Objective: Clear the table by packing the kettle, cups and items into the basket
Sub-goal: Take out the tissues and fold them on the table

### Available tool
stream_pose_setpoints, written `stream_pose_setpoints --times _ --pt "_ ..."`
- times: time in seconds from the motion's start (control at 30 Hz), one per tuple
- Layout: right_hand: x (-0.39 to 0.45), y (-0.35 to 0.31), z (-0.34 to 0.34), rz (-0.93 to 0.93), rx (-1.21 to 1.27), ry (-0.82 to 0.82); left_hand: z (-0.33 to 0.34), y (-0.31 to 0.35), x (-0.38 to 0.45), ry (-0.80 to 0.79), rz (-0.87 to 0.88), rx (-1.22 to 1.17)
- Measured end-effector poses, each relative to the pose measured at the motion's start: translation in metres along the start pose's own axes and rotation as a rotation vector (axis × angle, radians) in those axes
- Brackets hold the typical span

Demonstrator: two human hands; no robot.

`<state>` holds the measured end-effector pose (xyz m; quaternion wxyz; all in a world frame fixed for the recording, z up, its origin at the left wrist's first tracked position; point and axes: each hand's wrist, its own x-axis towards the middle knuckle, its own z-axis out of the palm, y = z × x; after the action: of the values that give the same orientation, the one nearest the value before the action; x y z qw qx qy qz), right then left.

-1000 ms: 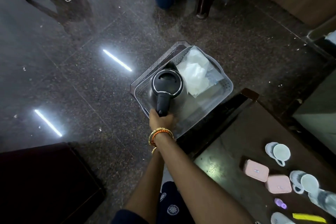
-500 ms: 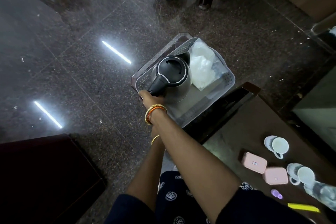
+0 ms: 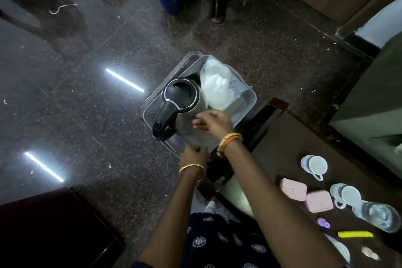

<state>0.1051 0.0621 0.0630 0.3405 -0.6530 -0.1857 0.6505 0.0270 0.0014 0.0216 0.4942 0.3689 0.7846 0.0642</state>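
Down on the floor, the steel kettle with black lid [image 3: 181, 102] sits in the translucent plastic basket [image 3: 248, 102]; her right hand [image 3: 214, 123] hovers loose-fingered, her left hand [image 3: 192, 155] grips its rim; steadying it should help.

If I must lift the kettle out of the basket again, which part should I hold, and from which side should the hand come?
Probably the black handle of the kettle. It juts out from the body toward the basket's near left corner and is free, so a hand can come from the person's side and wrap around it. The far side is crowded by the plastic bag, and the round body offers little to hold.
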Motion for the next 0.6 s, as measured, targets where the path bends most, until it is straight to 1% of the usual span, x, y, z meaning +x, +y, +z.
stream_pose_setpoints --times 0.03,0.07,0.13,0.2,0.27,0.37,0.47,0.53,0.6 --pt "0.008 -0.005 -0.023 -0.03 0.016 0.095 0.005 0.017 -0.001 -0.048 0.056 -0.137" --pt "0.016 -0.01 -0.042 -0.044 0.037 0.178 0.011 0.033 0.003 -0.072 0.115 -0.222" --pt "0.043 -0.017 -0.072 -0.015 0.06 0.287 0.024 0.071 0.017 -0.101 0.227 -0.247" --pt "0.075 -0.02 -0.084 0.051 0.073 0.305 0.034 0.103 0.035 -0.12 0.281 -0.2" --pt "0.104 -0.019 -0.088 0.124 0.078 0.298 0.04 0.125 0.054 -0.137 0.277 -0.146" --pt "0.132 -0.018 -0.09 0.201 0.009 0.263 0.045 0.141 0.086 -0.138 0.233 -0.059" --pt "0.151 -0.016 -0.094 0.139 -0.083 0.299 0.046 0.148 0.109 -0.136 0.221 -0.033" --pt "0.158 -0.013 -0.097 0.094 -0.138 0.337 0.047 0.153 0.115 -0.172 0.207 -0.059" --pt "0.154 -0.013 -0.098 0.068 -0.08 0.358 0.047 0.158 0.117 -0.196 0.18 -0.063"
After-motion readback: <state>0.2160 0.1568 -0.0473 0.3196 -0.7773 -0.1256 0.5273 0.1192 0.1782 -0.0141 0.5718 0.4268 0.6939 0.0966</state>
